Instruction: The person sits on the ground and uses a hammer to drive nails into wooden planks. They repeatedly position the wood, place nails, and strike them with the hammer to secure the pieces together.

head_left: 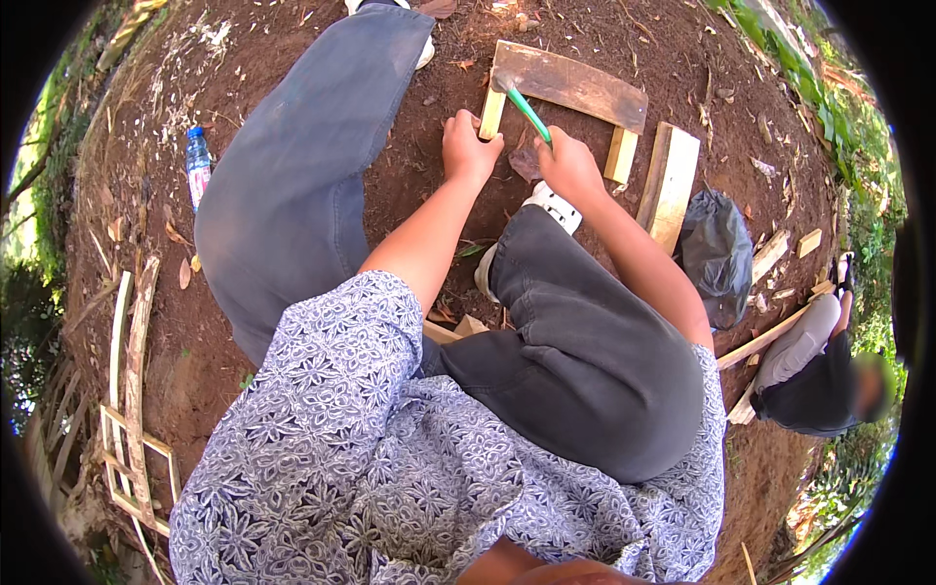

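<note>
Floral shirt [322,429] nearest, I see left fingers [461,127] gripping a wooden batten [492,115], right fingers [554,146] wrapping a green-handled hammer [527,112], brown soil [414,161] beneath, foliage [827,105] beyond.

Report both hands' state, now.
Left hand: closed, holding the near end of a short wood block.
Right hand: closed, holding a green-handled hammer.

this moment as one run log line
left grip: pale wood block | right grip: green-handled hammer | hammer head: at left end of dark board | black bag: on ground, right
</note>
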`<action>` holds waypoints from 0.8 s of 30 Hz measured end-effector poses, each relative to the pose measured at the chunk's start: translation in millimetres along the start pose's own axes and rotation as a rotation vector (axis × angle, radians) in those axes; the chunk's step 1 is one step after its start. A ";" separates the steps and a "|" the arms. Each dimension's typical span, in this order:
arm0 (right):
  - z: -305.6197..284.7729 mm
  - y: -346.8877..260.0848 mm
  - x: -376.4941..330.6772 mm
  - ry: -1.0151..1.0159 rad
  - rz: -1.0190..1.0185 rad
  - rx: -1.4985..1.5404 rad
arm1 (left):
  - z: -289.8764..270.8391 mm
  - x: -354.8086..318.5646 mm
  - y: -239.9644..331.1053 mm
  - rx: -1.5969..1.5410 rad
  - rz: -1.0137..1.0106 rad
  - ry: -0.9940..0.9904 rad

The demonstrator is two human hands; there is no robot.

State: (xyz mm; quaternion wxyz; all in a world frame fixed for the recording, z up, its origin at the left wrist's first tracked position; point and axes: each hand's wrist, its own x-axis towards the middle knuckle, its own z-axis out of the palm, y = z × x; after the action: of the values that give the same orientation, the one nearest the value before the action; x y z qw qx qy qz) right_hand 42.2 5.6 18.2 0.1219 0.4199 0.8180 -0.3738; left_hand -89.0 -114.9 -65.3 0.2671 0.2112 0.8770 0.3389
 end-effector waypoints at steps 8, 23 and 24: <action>-26.5 -37.8 -14.6 0.259 -0.128 0.389 | 0.7 -2.5 2.5 0.025 -0.020 0.017; -7.0 -32.1 -17.7 0.068 0.031 0.183 | 6.8 -0.2 6.2 0.037 -0.048 0.014; -12.6 -44.5 -24.6 0.153 -0.030 0.393 | 5.6 -4.6 1.3 0.047 -0.063 0.018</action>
State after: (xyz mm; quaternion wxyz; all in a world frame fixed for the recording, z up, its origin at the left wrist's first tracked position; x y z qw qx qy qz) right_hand 24.2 -16.4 62.1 -0.0304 0.4504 0.7423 -0.4951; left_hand -81.8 -113.9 -66.5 0.2646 0.1867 0.8934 0.3115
